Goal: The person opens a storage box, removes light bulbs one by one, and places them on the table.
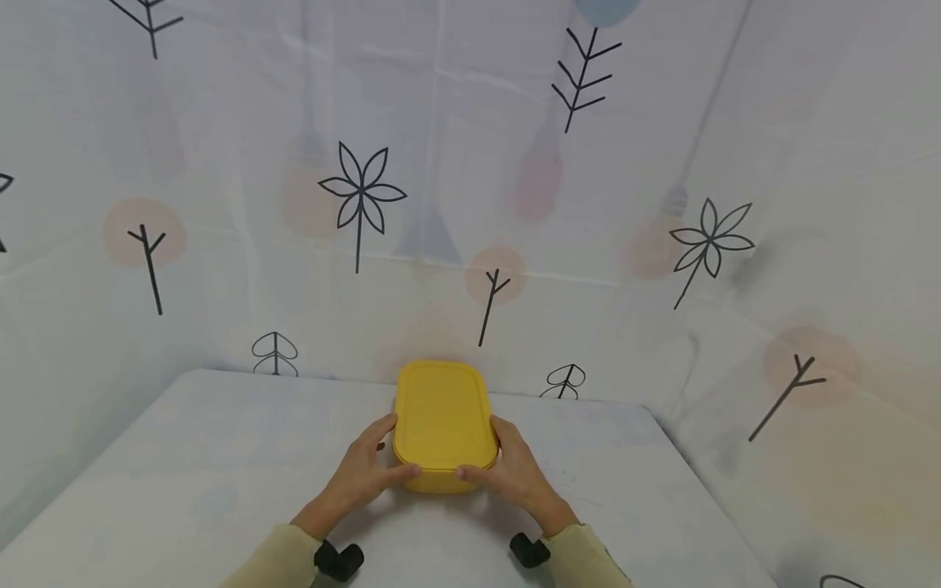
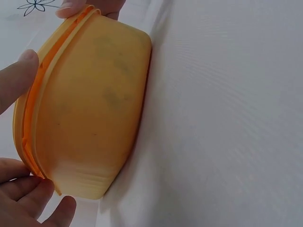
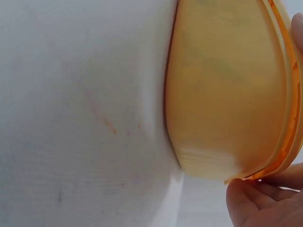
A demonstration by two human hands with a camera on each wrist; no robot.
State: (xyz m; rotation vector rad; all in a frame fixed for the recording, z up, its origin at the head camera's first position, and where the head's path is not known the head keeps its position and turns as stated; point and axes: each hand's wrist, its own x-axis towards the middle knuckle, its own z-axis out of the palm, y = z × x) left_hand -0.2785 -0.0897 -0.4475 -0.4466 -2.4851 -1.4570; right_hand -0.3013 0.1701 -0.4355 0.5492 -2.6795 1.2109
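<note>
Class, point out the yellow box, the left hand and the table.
Yellow box [image 1: 443, 416], head view, middle of lid.
Left hand [image 1: 360, 478], head view, back of hand.
Table [image 1: 184, 457], head view, bare top.

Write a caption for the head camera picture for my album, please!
Two hands, left and right, hold a yellow lidded box on a white table.

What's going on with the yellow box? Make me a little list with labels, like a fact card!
Thing: yellow box with its lid on
Where: on the white table, near the far edge
Left hand: grips the box's left near corner, thumb at the lid's rim
Right hand: grips the box's right near corner, thumb at the lid's rim
Lid: looks seated on the box; whether fully snapped down, cannot tell
Behind: a white cloth printed with trees and flowers
</note>
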